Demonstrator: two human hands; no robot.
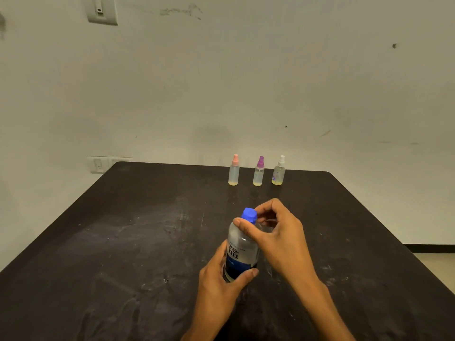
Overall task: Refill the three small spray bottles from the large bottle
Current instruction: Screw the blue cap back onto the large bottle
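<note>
Head view: your left hand (221,279) is wrapped round the lower body of the large bottle (242,252), thumb across the dark blue label, holding it upright over the dark table (123,242). Your right hand (278,232) comes in from the right with its fingers curled round the blue cap (249,214); the thumb presses the near side of the cap and the other fingers close on its far side. The cap sits on the bottle's neck.

Beyond both hands, near the table's far edge, three small spray bottles stand upright in a row, apart from one another: the pink-topped bottle (234,170) on the left, the purple-topped bottle (259,171) in the middle, and the white-topped bottle (279,171) on the right. Each shows a thin layer of yellowish liquid at the bottom. Behind them is a pale wall (246,82), with a switch plate (98,164) beyond your left hand.
</note>
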